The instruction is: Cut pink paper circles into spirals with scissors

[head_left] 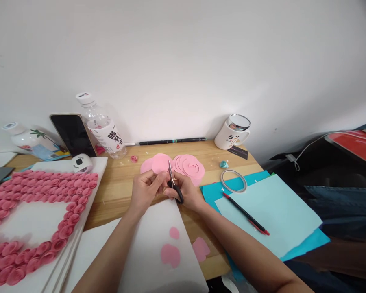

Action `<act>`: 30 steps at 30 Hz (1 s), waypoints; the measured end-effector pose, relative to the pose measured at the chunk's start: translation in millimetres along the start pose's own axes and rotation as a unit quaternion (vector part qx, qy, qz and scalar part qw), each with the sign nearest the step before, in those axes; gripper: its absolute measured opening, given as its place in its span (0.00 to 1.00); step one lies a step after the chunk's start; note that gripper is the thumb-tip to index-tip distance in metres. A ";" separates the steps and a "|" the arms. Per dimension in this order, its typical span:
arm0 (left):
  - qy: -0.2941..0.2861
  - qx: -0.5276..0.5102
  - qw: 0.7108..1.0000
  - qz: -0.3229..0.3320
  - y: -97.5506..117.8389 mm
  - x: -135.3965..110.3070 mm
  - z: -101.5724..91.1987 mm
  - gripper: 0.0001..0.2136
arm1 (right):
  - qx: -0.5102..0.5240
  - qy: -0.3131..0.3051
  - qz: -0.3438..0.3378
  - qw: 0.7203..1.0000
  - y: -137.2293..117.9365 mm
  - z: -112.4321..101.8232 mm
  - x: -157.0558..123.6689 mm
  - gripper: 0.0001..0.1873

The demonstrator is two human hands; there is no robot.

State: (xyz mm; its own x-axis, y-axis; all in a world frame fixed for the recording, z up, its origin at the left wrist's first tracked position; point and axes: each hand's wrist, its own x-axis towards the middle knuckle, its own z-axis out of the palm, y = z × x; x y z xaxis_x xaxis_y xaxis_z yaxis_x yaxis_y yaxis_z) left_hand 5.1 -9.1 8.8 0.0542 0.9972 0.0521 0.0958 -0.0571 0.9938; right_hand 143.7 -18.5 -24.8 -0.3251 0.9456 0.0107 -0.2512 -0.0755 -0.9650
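Observation:
My left hand point(146, 189) pinches a round pink paper disc point(161, 162) above the wooden desk point(118, 183). My right hand point(186, 193) grips small black-handled scissors point(173, 185), blades up at the disc's edge. Just behind lies a pink paper spiral point(189, 167) and another pink disc point(146, 165). Pink paper scraps point(171, 254) rest on a white sheet point(158, 244) under my forearms.
A white board point(33, 219) with rolled pink paper roses point(49, 191) lies left. Behind: a plastic bottle point(101, 128), a phone point(73, 134), a black pen point(172, 141), a white mug point(233, 133). Right: light blue paper point(274, 211), a red-and-black pencil point(245, 213), a tape ring point(233, 180).

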 end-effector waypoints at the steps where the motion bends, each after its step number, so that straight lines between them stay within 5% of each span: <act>1: 0.003 0.004 1.000 -0.003 0.6 -0.7 0.9 0.14 | 0.003 -0.002 0.002 1.000 -0.3 0.8 -0.3 0.24; 30: -0.021 -0.017 0.999 -0.017 4.3 0.6 -2.0 0.14 | 0.019 -0.015 -0.020 1.000 0.3 -1.5 0.8 0.26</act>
State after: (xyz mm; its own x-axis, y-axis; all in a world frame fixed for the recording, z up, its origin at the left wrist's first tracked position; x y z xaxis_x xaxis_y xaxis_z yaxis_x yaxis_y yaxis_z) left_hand 3.6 -8.7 13.3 0.0930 0.9955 0.0154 0.0645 -0.0215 0.9977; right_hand 144.7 -17.3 -25.5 -0.3411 0.9382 0.0576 -0.2986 -0.0500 -0.9531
